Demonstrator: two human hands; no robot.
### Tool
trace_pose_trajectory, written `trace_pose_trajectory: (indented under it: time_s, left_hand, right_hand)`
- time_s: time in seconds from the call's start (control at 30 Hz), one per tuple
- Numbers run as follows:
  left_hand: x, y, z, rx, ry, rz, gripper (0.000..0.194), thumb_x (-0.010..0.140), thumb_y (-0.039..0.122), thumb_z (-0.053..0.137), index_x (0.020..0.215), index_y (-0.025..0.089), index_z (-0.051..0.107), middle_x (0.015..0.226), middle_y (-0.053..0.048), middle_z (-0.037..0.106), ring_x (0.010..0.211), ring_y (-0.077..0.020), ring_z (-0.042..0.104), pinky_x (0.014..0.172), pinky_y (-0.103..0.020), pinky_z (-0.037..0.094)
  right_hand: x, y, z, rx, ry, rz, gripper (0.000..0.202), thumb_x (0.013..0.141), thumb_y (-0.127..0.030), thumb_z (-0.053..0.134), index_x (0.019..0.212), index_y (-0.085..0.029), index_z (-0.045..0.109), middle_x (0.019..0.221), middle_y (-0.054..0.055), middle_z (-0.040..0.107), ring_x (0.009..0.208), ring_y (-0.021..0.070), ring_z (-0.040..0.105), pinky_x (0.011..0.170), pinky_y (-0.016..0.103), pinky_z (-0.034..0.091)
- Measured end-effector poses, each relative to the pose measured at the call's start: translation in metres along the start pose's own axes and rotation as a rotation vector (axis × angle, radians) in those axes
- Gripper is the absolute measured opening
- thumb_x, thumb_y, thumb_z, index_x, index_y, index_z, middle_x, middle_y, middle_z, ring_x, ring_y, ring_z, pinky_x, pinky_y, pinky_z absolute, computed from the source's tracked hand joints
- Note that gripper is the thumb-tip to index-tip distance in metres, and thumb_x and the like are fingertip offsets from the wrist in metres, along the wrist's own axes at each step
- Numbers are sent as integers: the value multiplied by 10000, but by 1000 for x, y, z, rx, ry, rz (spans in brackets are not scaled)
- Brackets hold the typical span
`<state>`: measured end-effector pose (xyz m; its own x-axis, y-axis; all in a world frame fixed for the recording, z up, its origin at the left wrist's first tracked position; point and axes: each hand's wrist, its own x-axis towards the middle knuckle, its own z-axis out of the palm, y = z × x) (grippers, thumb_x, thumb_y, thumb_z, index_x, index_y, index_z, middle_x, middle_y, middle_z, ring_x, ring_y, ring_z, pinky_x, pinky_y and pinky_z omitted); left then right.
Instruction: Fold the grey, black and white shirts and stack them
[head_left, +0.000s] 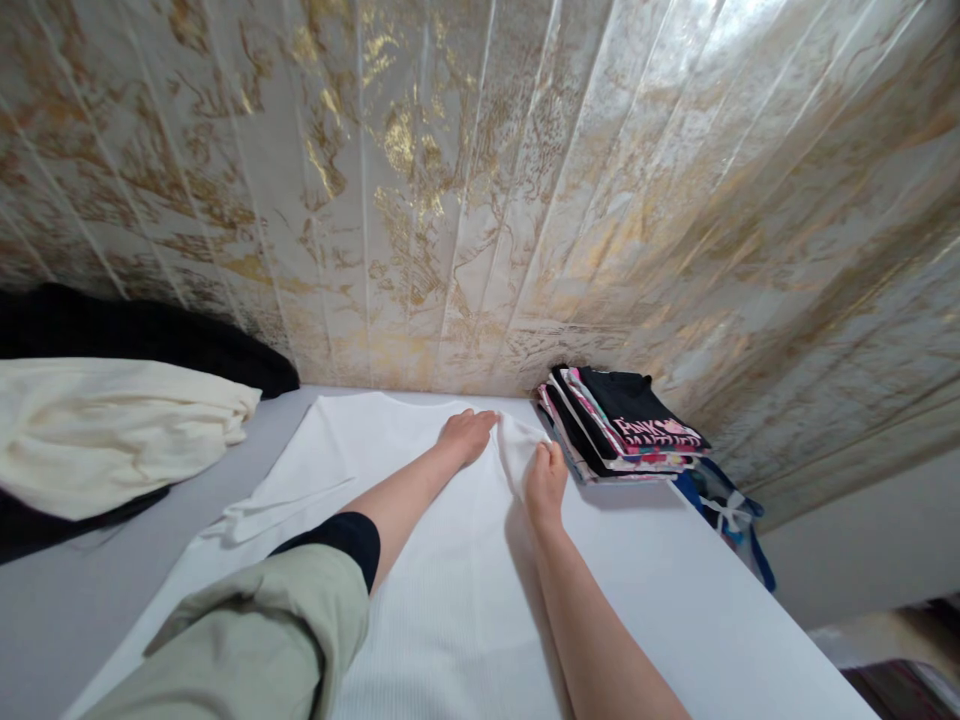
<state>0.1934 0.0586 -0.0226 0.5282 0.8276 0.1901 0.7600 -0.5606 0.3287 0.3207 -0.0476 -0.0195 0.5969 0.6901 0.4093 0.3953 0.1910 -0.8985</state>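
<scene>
A white ribbed shirt (pixel 442 600) lies spread on the white table, its neckline toward the curtain and a sleeve folded loosely at its left. My left hand (pixel 469 437) rests flat on the upper part of the shirt, fingers stretched to the right. Close beside it, my right hand (pixel 546 485) is closed on the shirt's right shoulder edge. Between the two hands the cloth is slightly lifted and creased. The shirt's lower end runs out of view beneath my forearms.
Folded printed clothes (pixel 622 425) are stacked at the table's back right, near my right hand. Cream cloth (pixel 120 430) lies on black cloth (pixel 135 325) at the left. A patterned curtain (pixel 465 200) hangs behind the table (pixel 645 580). A blue item (pixel 735 515) hangs past the right edge.
</scene>
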Motion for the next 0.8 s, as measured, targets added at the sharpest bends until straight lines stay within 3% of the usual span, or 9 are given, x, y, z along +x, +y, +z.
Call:
trace_pose_trajectory:
  time_s: [0.2, 0.33, 0.57, 0.7, 0.8]
  left_hand:
    - [4, -6, -4, -62, 13, -5, 470, 881, 158, 388, 1268, 336, 585, 1384, 36, 567, 1131, -237, 575, 926, -335, 423]
    - [7, -12, -3, -132, 17, -18, 470, 867, 160, 409, 1245, 354, 612, 1369, 58, 582, 1147, -226, 573, 941, -309, 417]
    - [15, -20, 1, -317, 54, -55, 401, 860, 195, 419, 1135, 314, 685, 1301, 38, 632, 1123, -197, 576, 948, -278, 405]
    - [30, -23, 1, -420, 46, -118, 269, 830, 334, 499, 811, 193, 727, 906, -28, 725, 850, -185, 612, 761, -251, 449]
    - [37, -22, 3, -470, 43, -177, 345, 782, 461, 567, 636, 164, 664, 595, -2, 610, 642, -163, 547, 619, -249, 421]
  right_hand:
    - [-20, -22, 6, -237, -282, -226, 280, 922, -327, 345, 810, -202, 569, 847, 31, 575, 837, 172, 512, 789, 281, 379]
    - [-35, -31, 10, -480, -520, -268, 325, 962, -299, 357, 879, -209, 658, 877, 40, 616, 848, 165, 549, 787, 264, 372]
    - [-44, -40, 11, -732, -594, -283, 360, 998, -307, 346, 883, -242, 681, 874, 13, 617, 799, 137, 570, 676, 238, 326]
    - [-43, -41, 10, -784, -601, -287, 317, 988, -292, 379, 949, -248, 690, 899, 11, 617, 812, 134, 577, 669, 237, 319]
    - [-43, -42, 10, -799, -605, -293, 306, 984, -273, 388, 958, -248, 692, 895, 9, 616, 812, 130, 578, 666, 237, 314]
